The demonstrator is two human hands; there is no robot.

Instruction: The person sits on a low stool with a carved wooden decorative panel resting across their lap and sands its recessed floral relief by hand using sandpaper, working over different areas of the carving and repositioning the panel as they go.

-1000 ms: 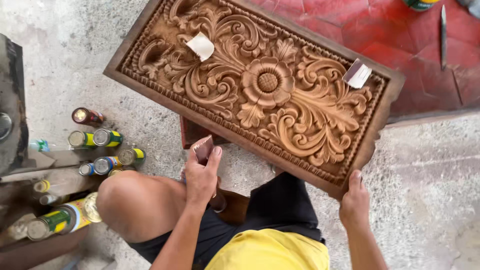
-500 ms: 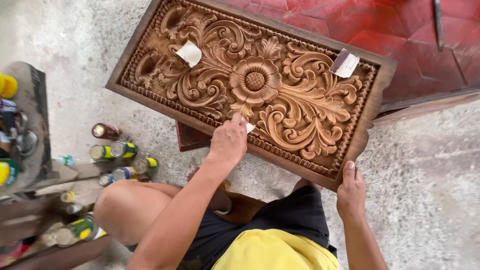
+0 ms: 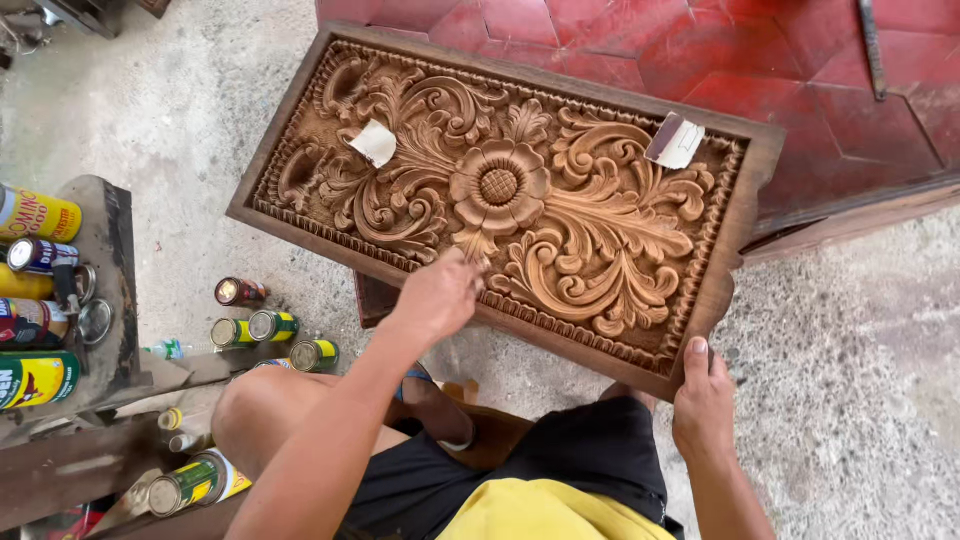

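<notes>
While the brown rectangular carved wooden panel point(image 3: 560, 215) is gripped at its corner by the right hand point(image 3: 705, 395), the left hand point(image 3: 437, 295), fingers curled on something hidden, could scratch the relief if pressed unevenly.

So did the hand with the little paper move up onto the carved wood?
Yes. The left hand went from below the near edge of the carved panel up onto the carving, just under the centre flower.

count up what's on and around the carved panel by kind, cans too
carved wooden panel: 1
scraps of sandpaper lying on the panel: 2
cans standing on the floor beside the knee: 4
hands on the panel, left and right: 2
total: 9
More cans lie on the bench at left, partly cut off, so not counted.
</notes>
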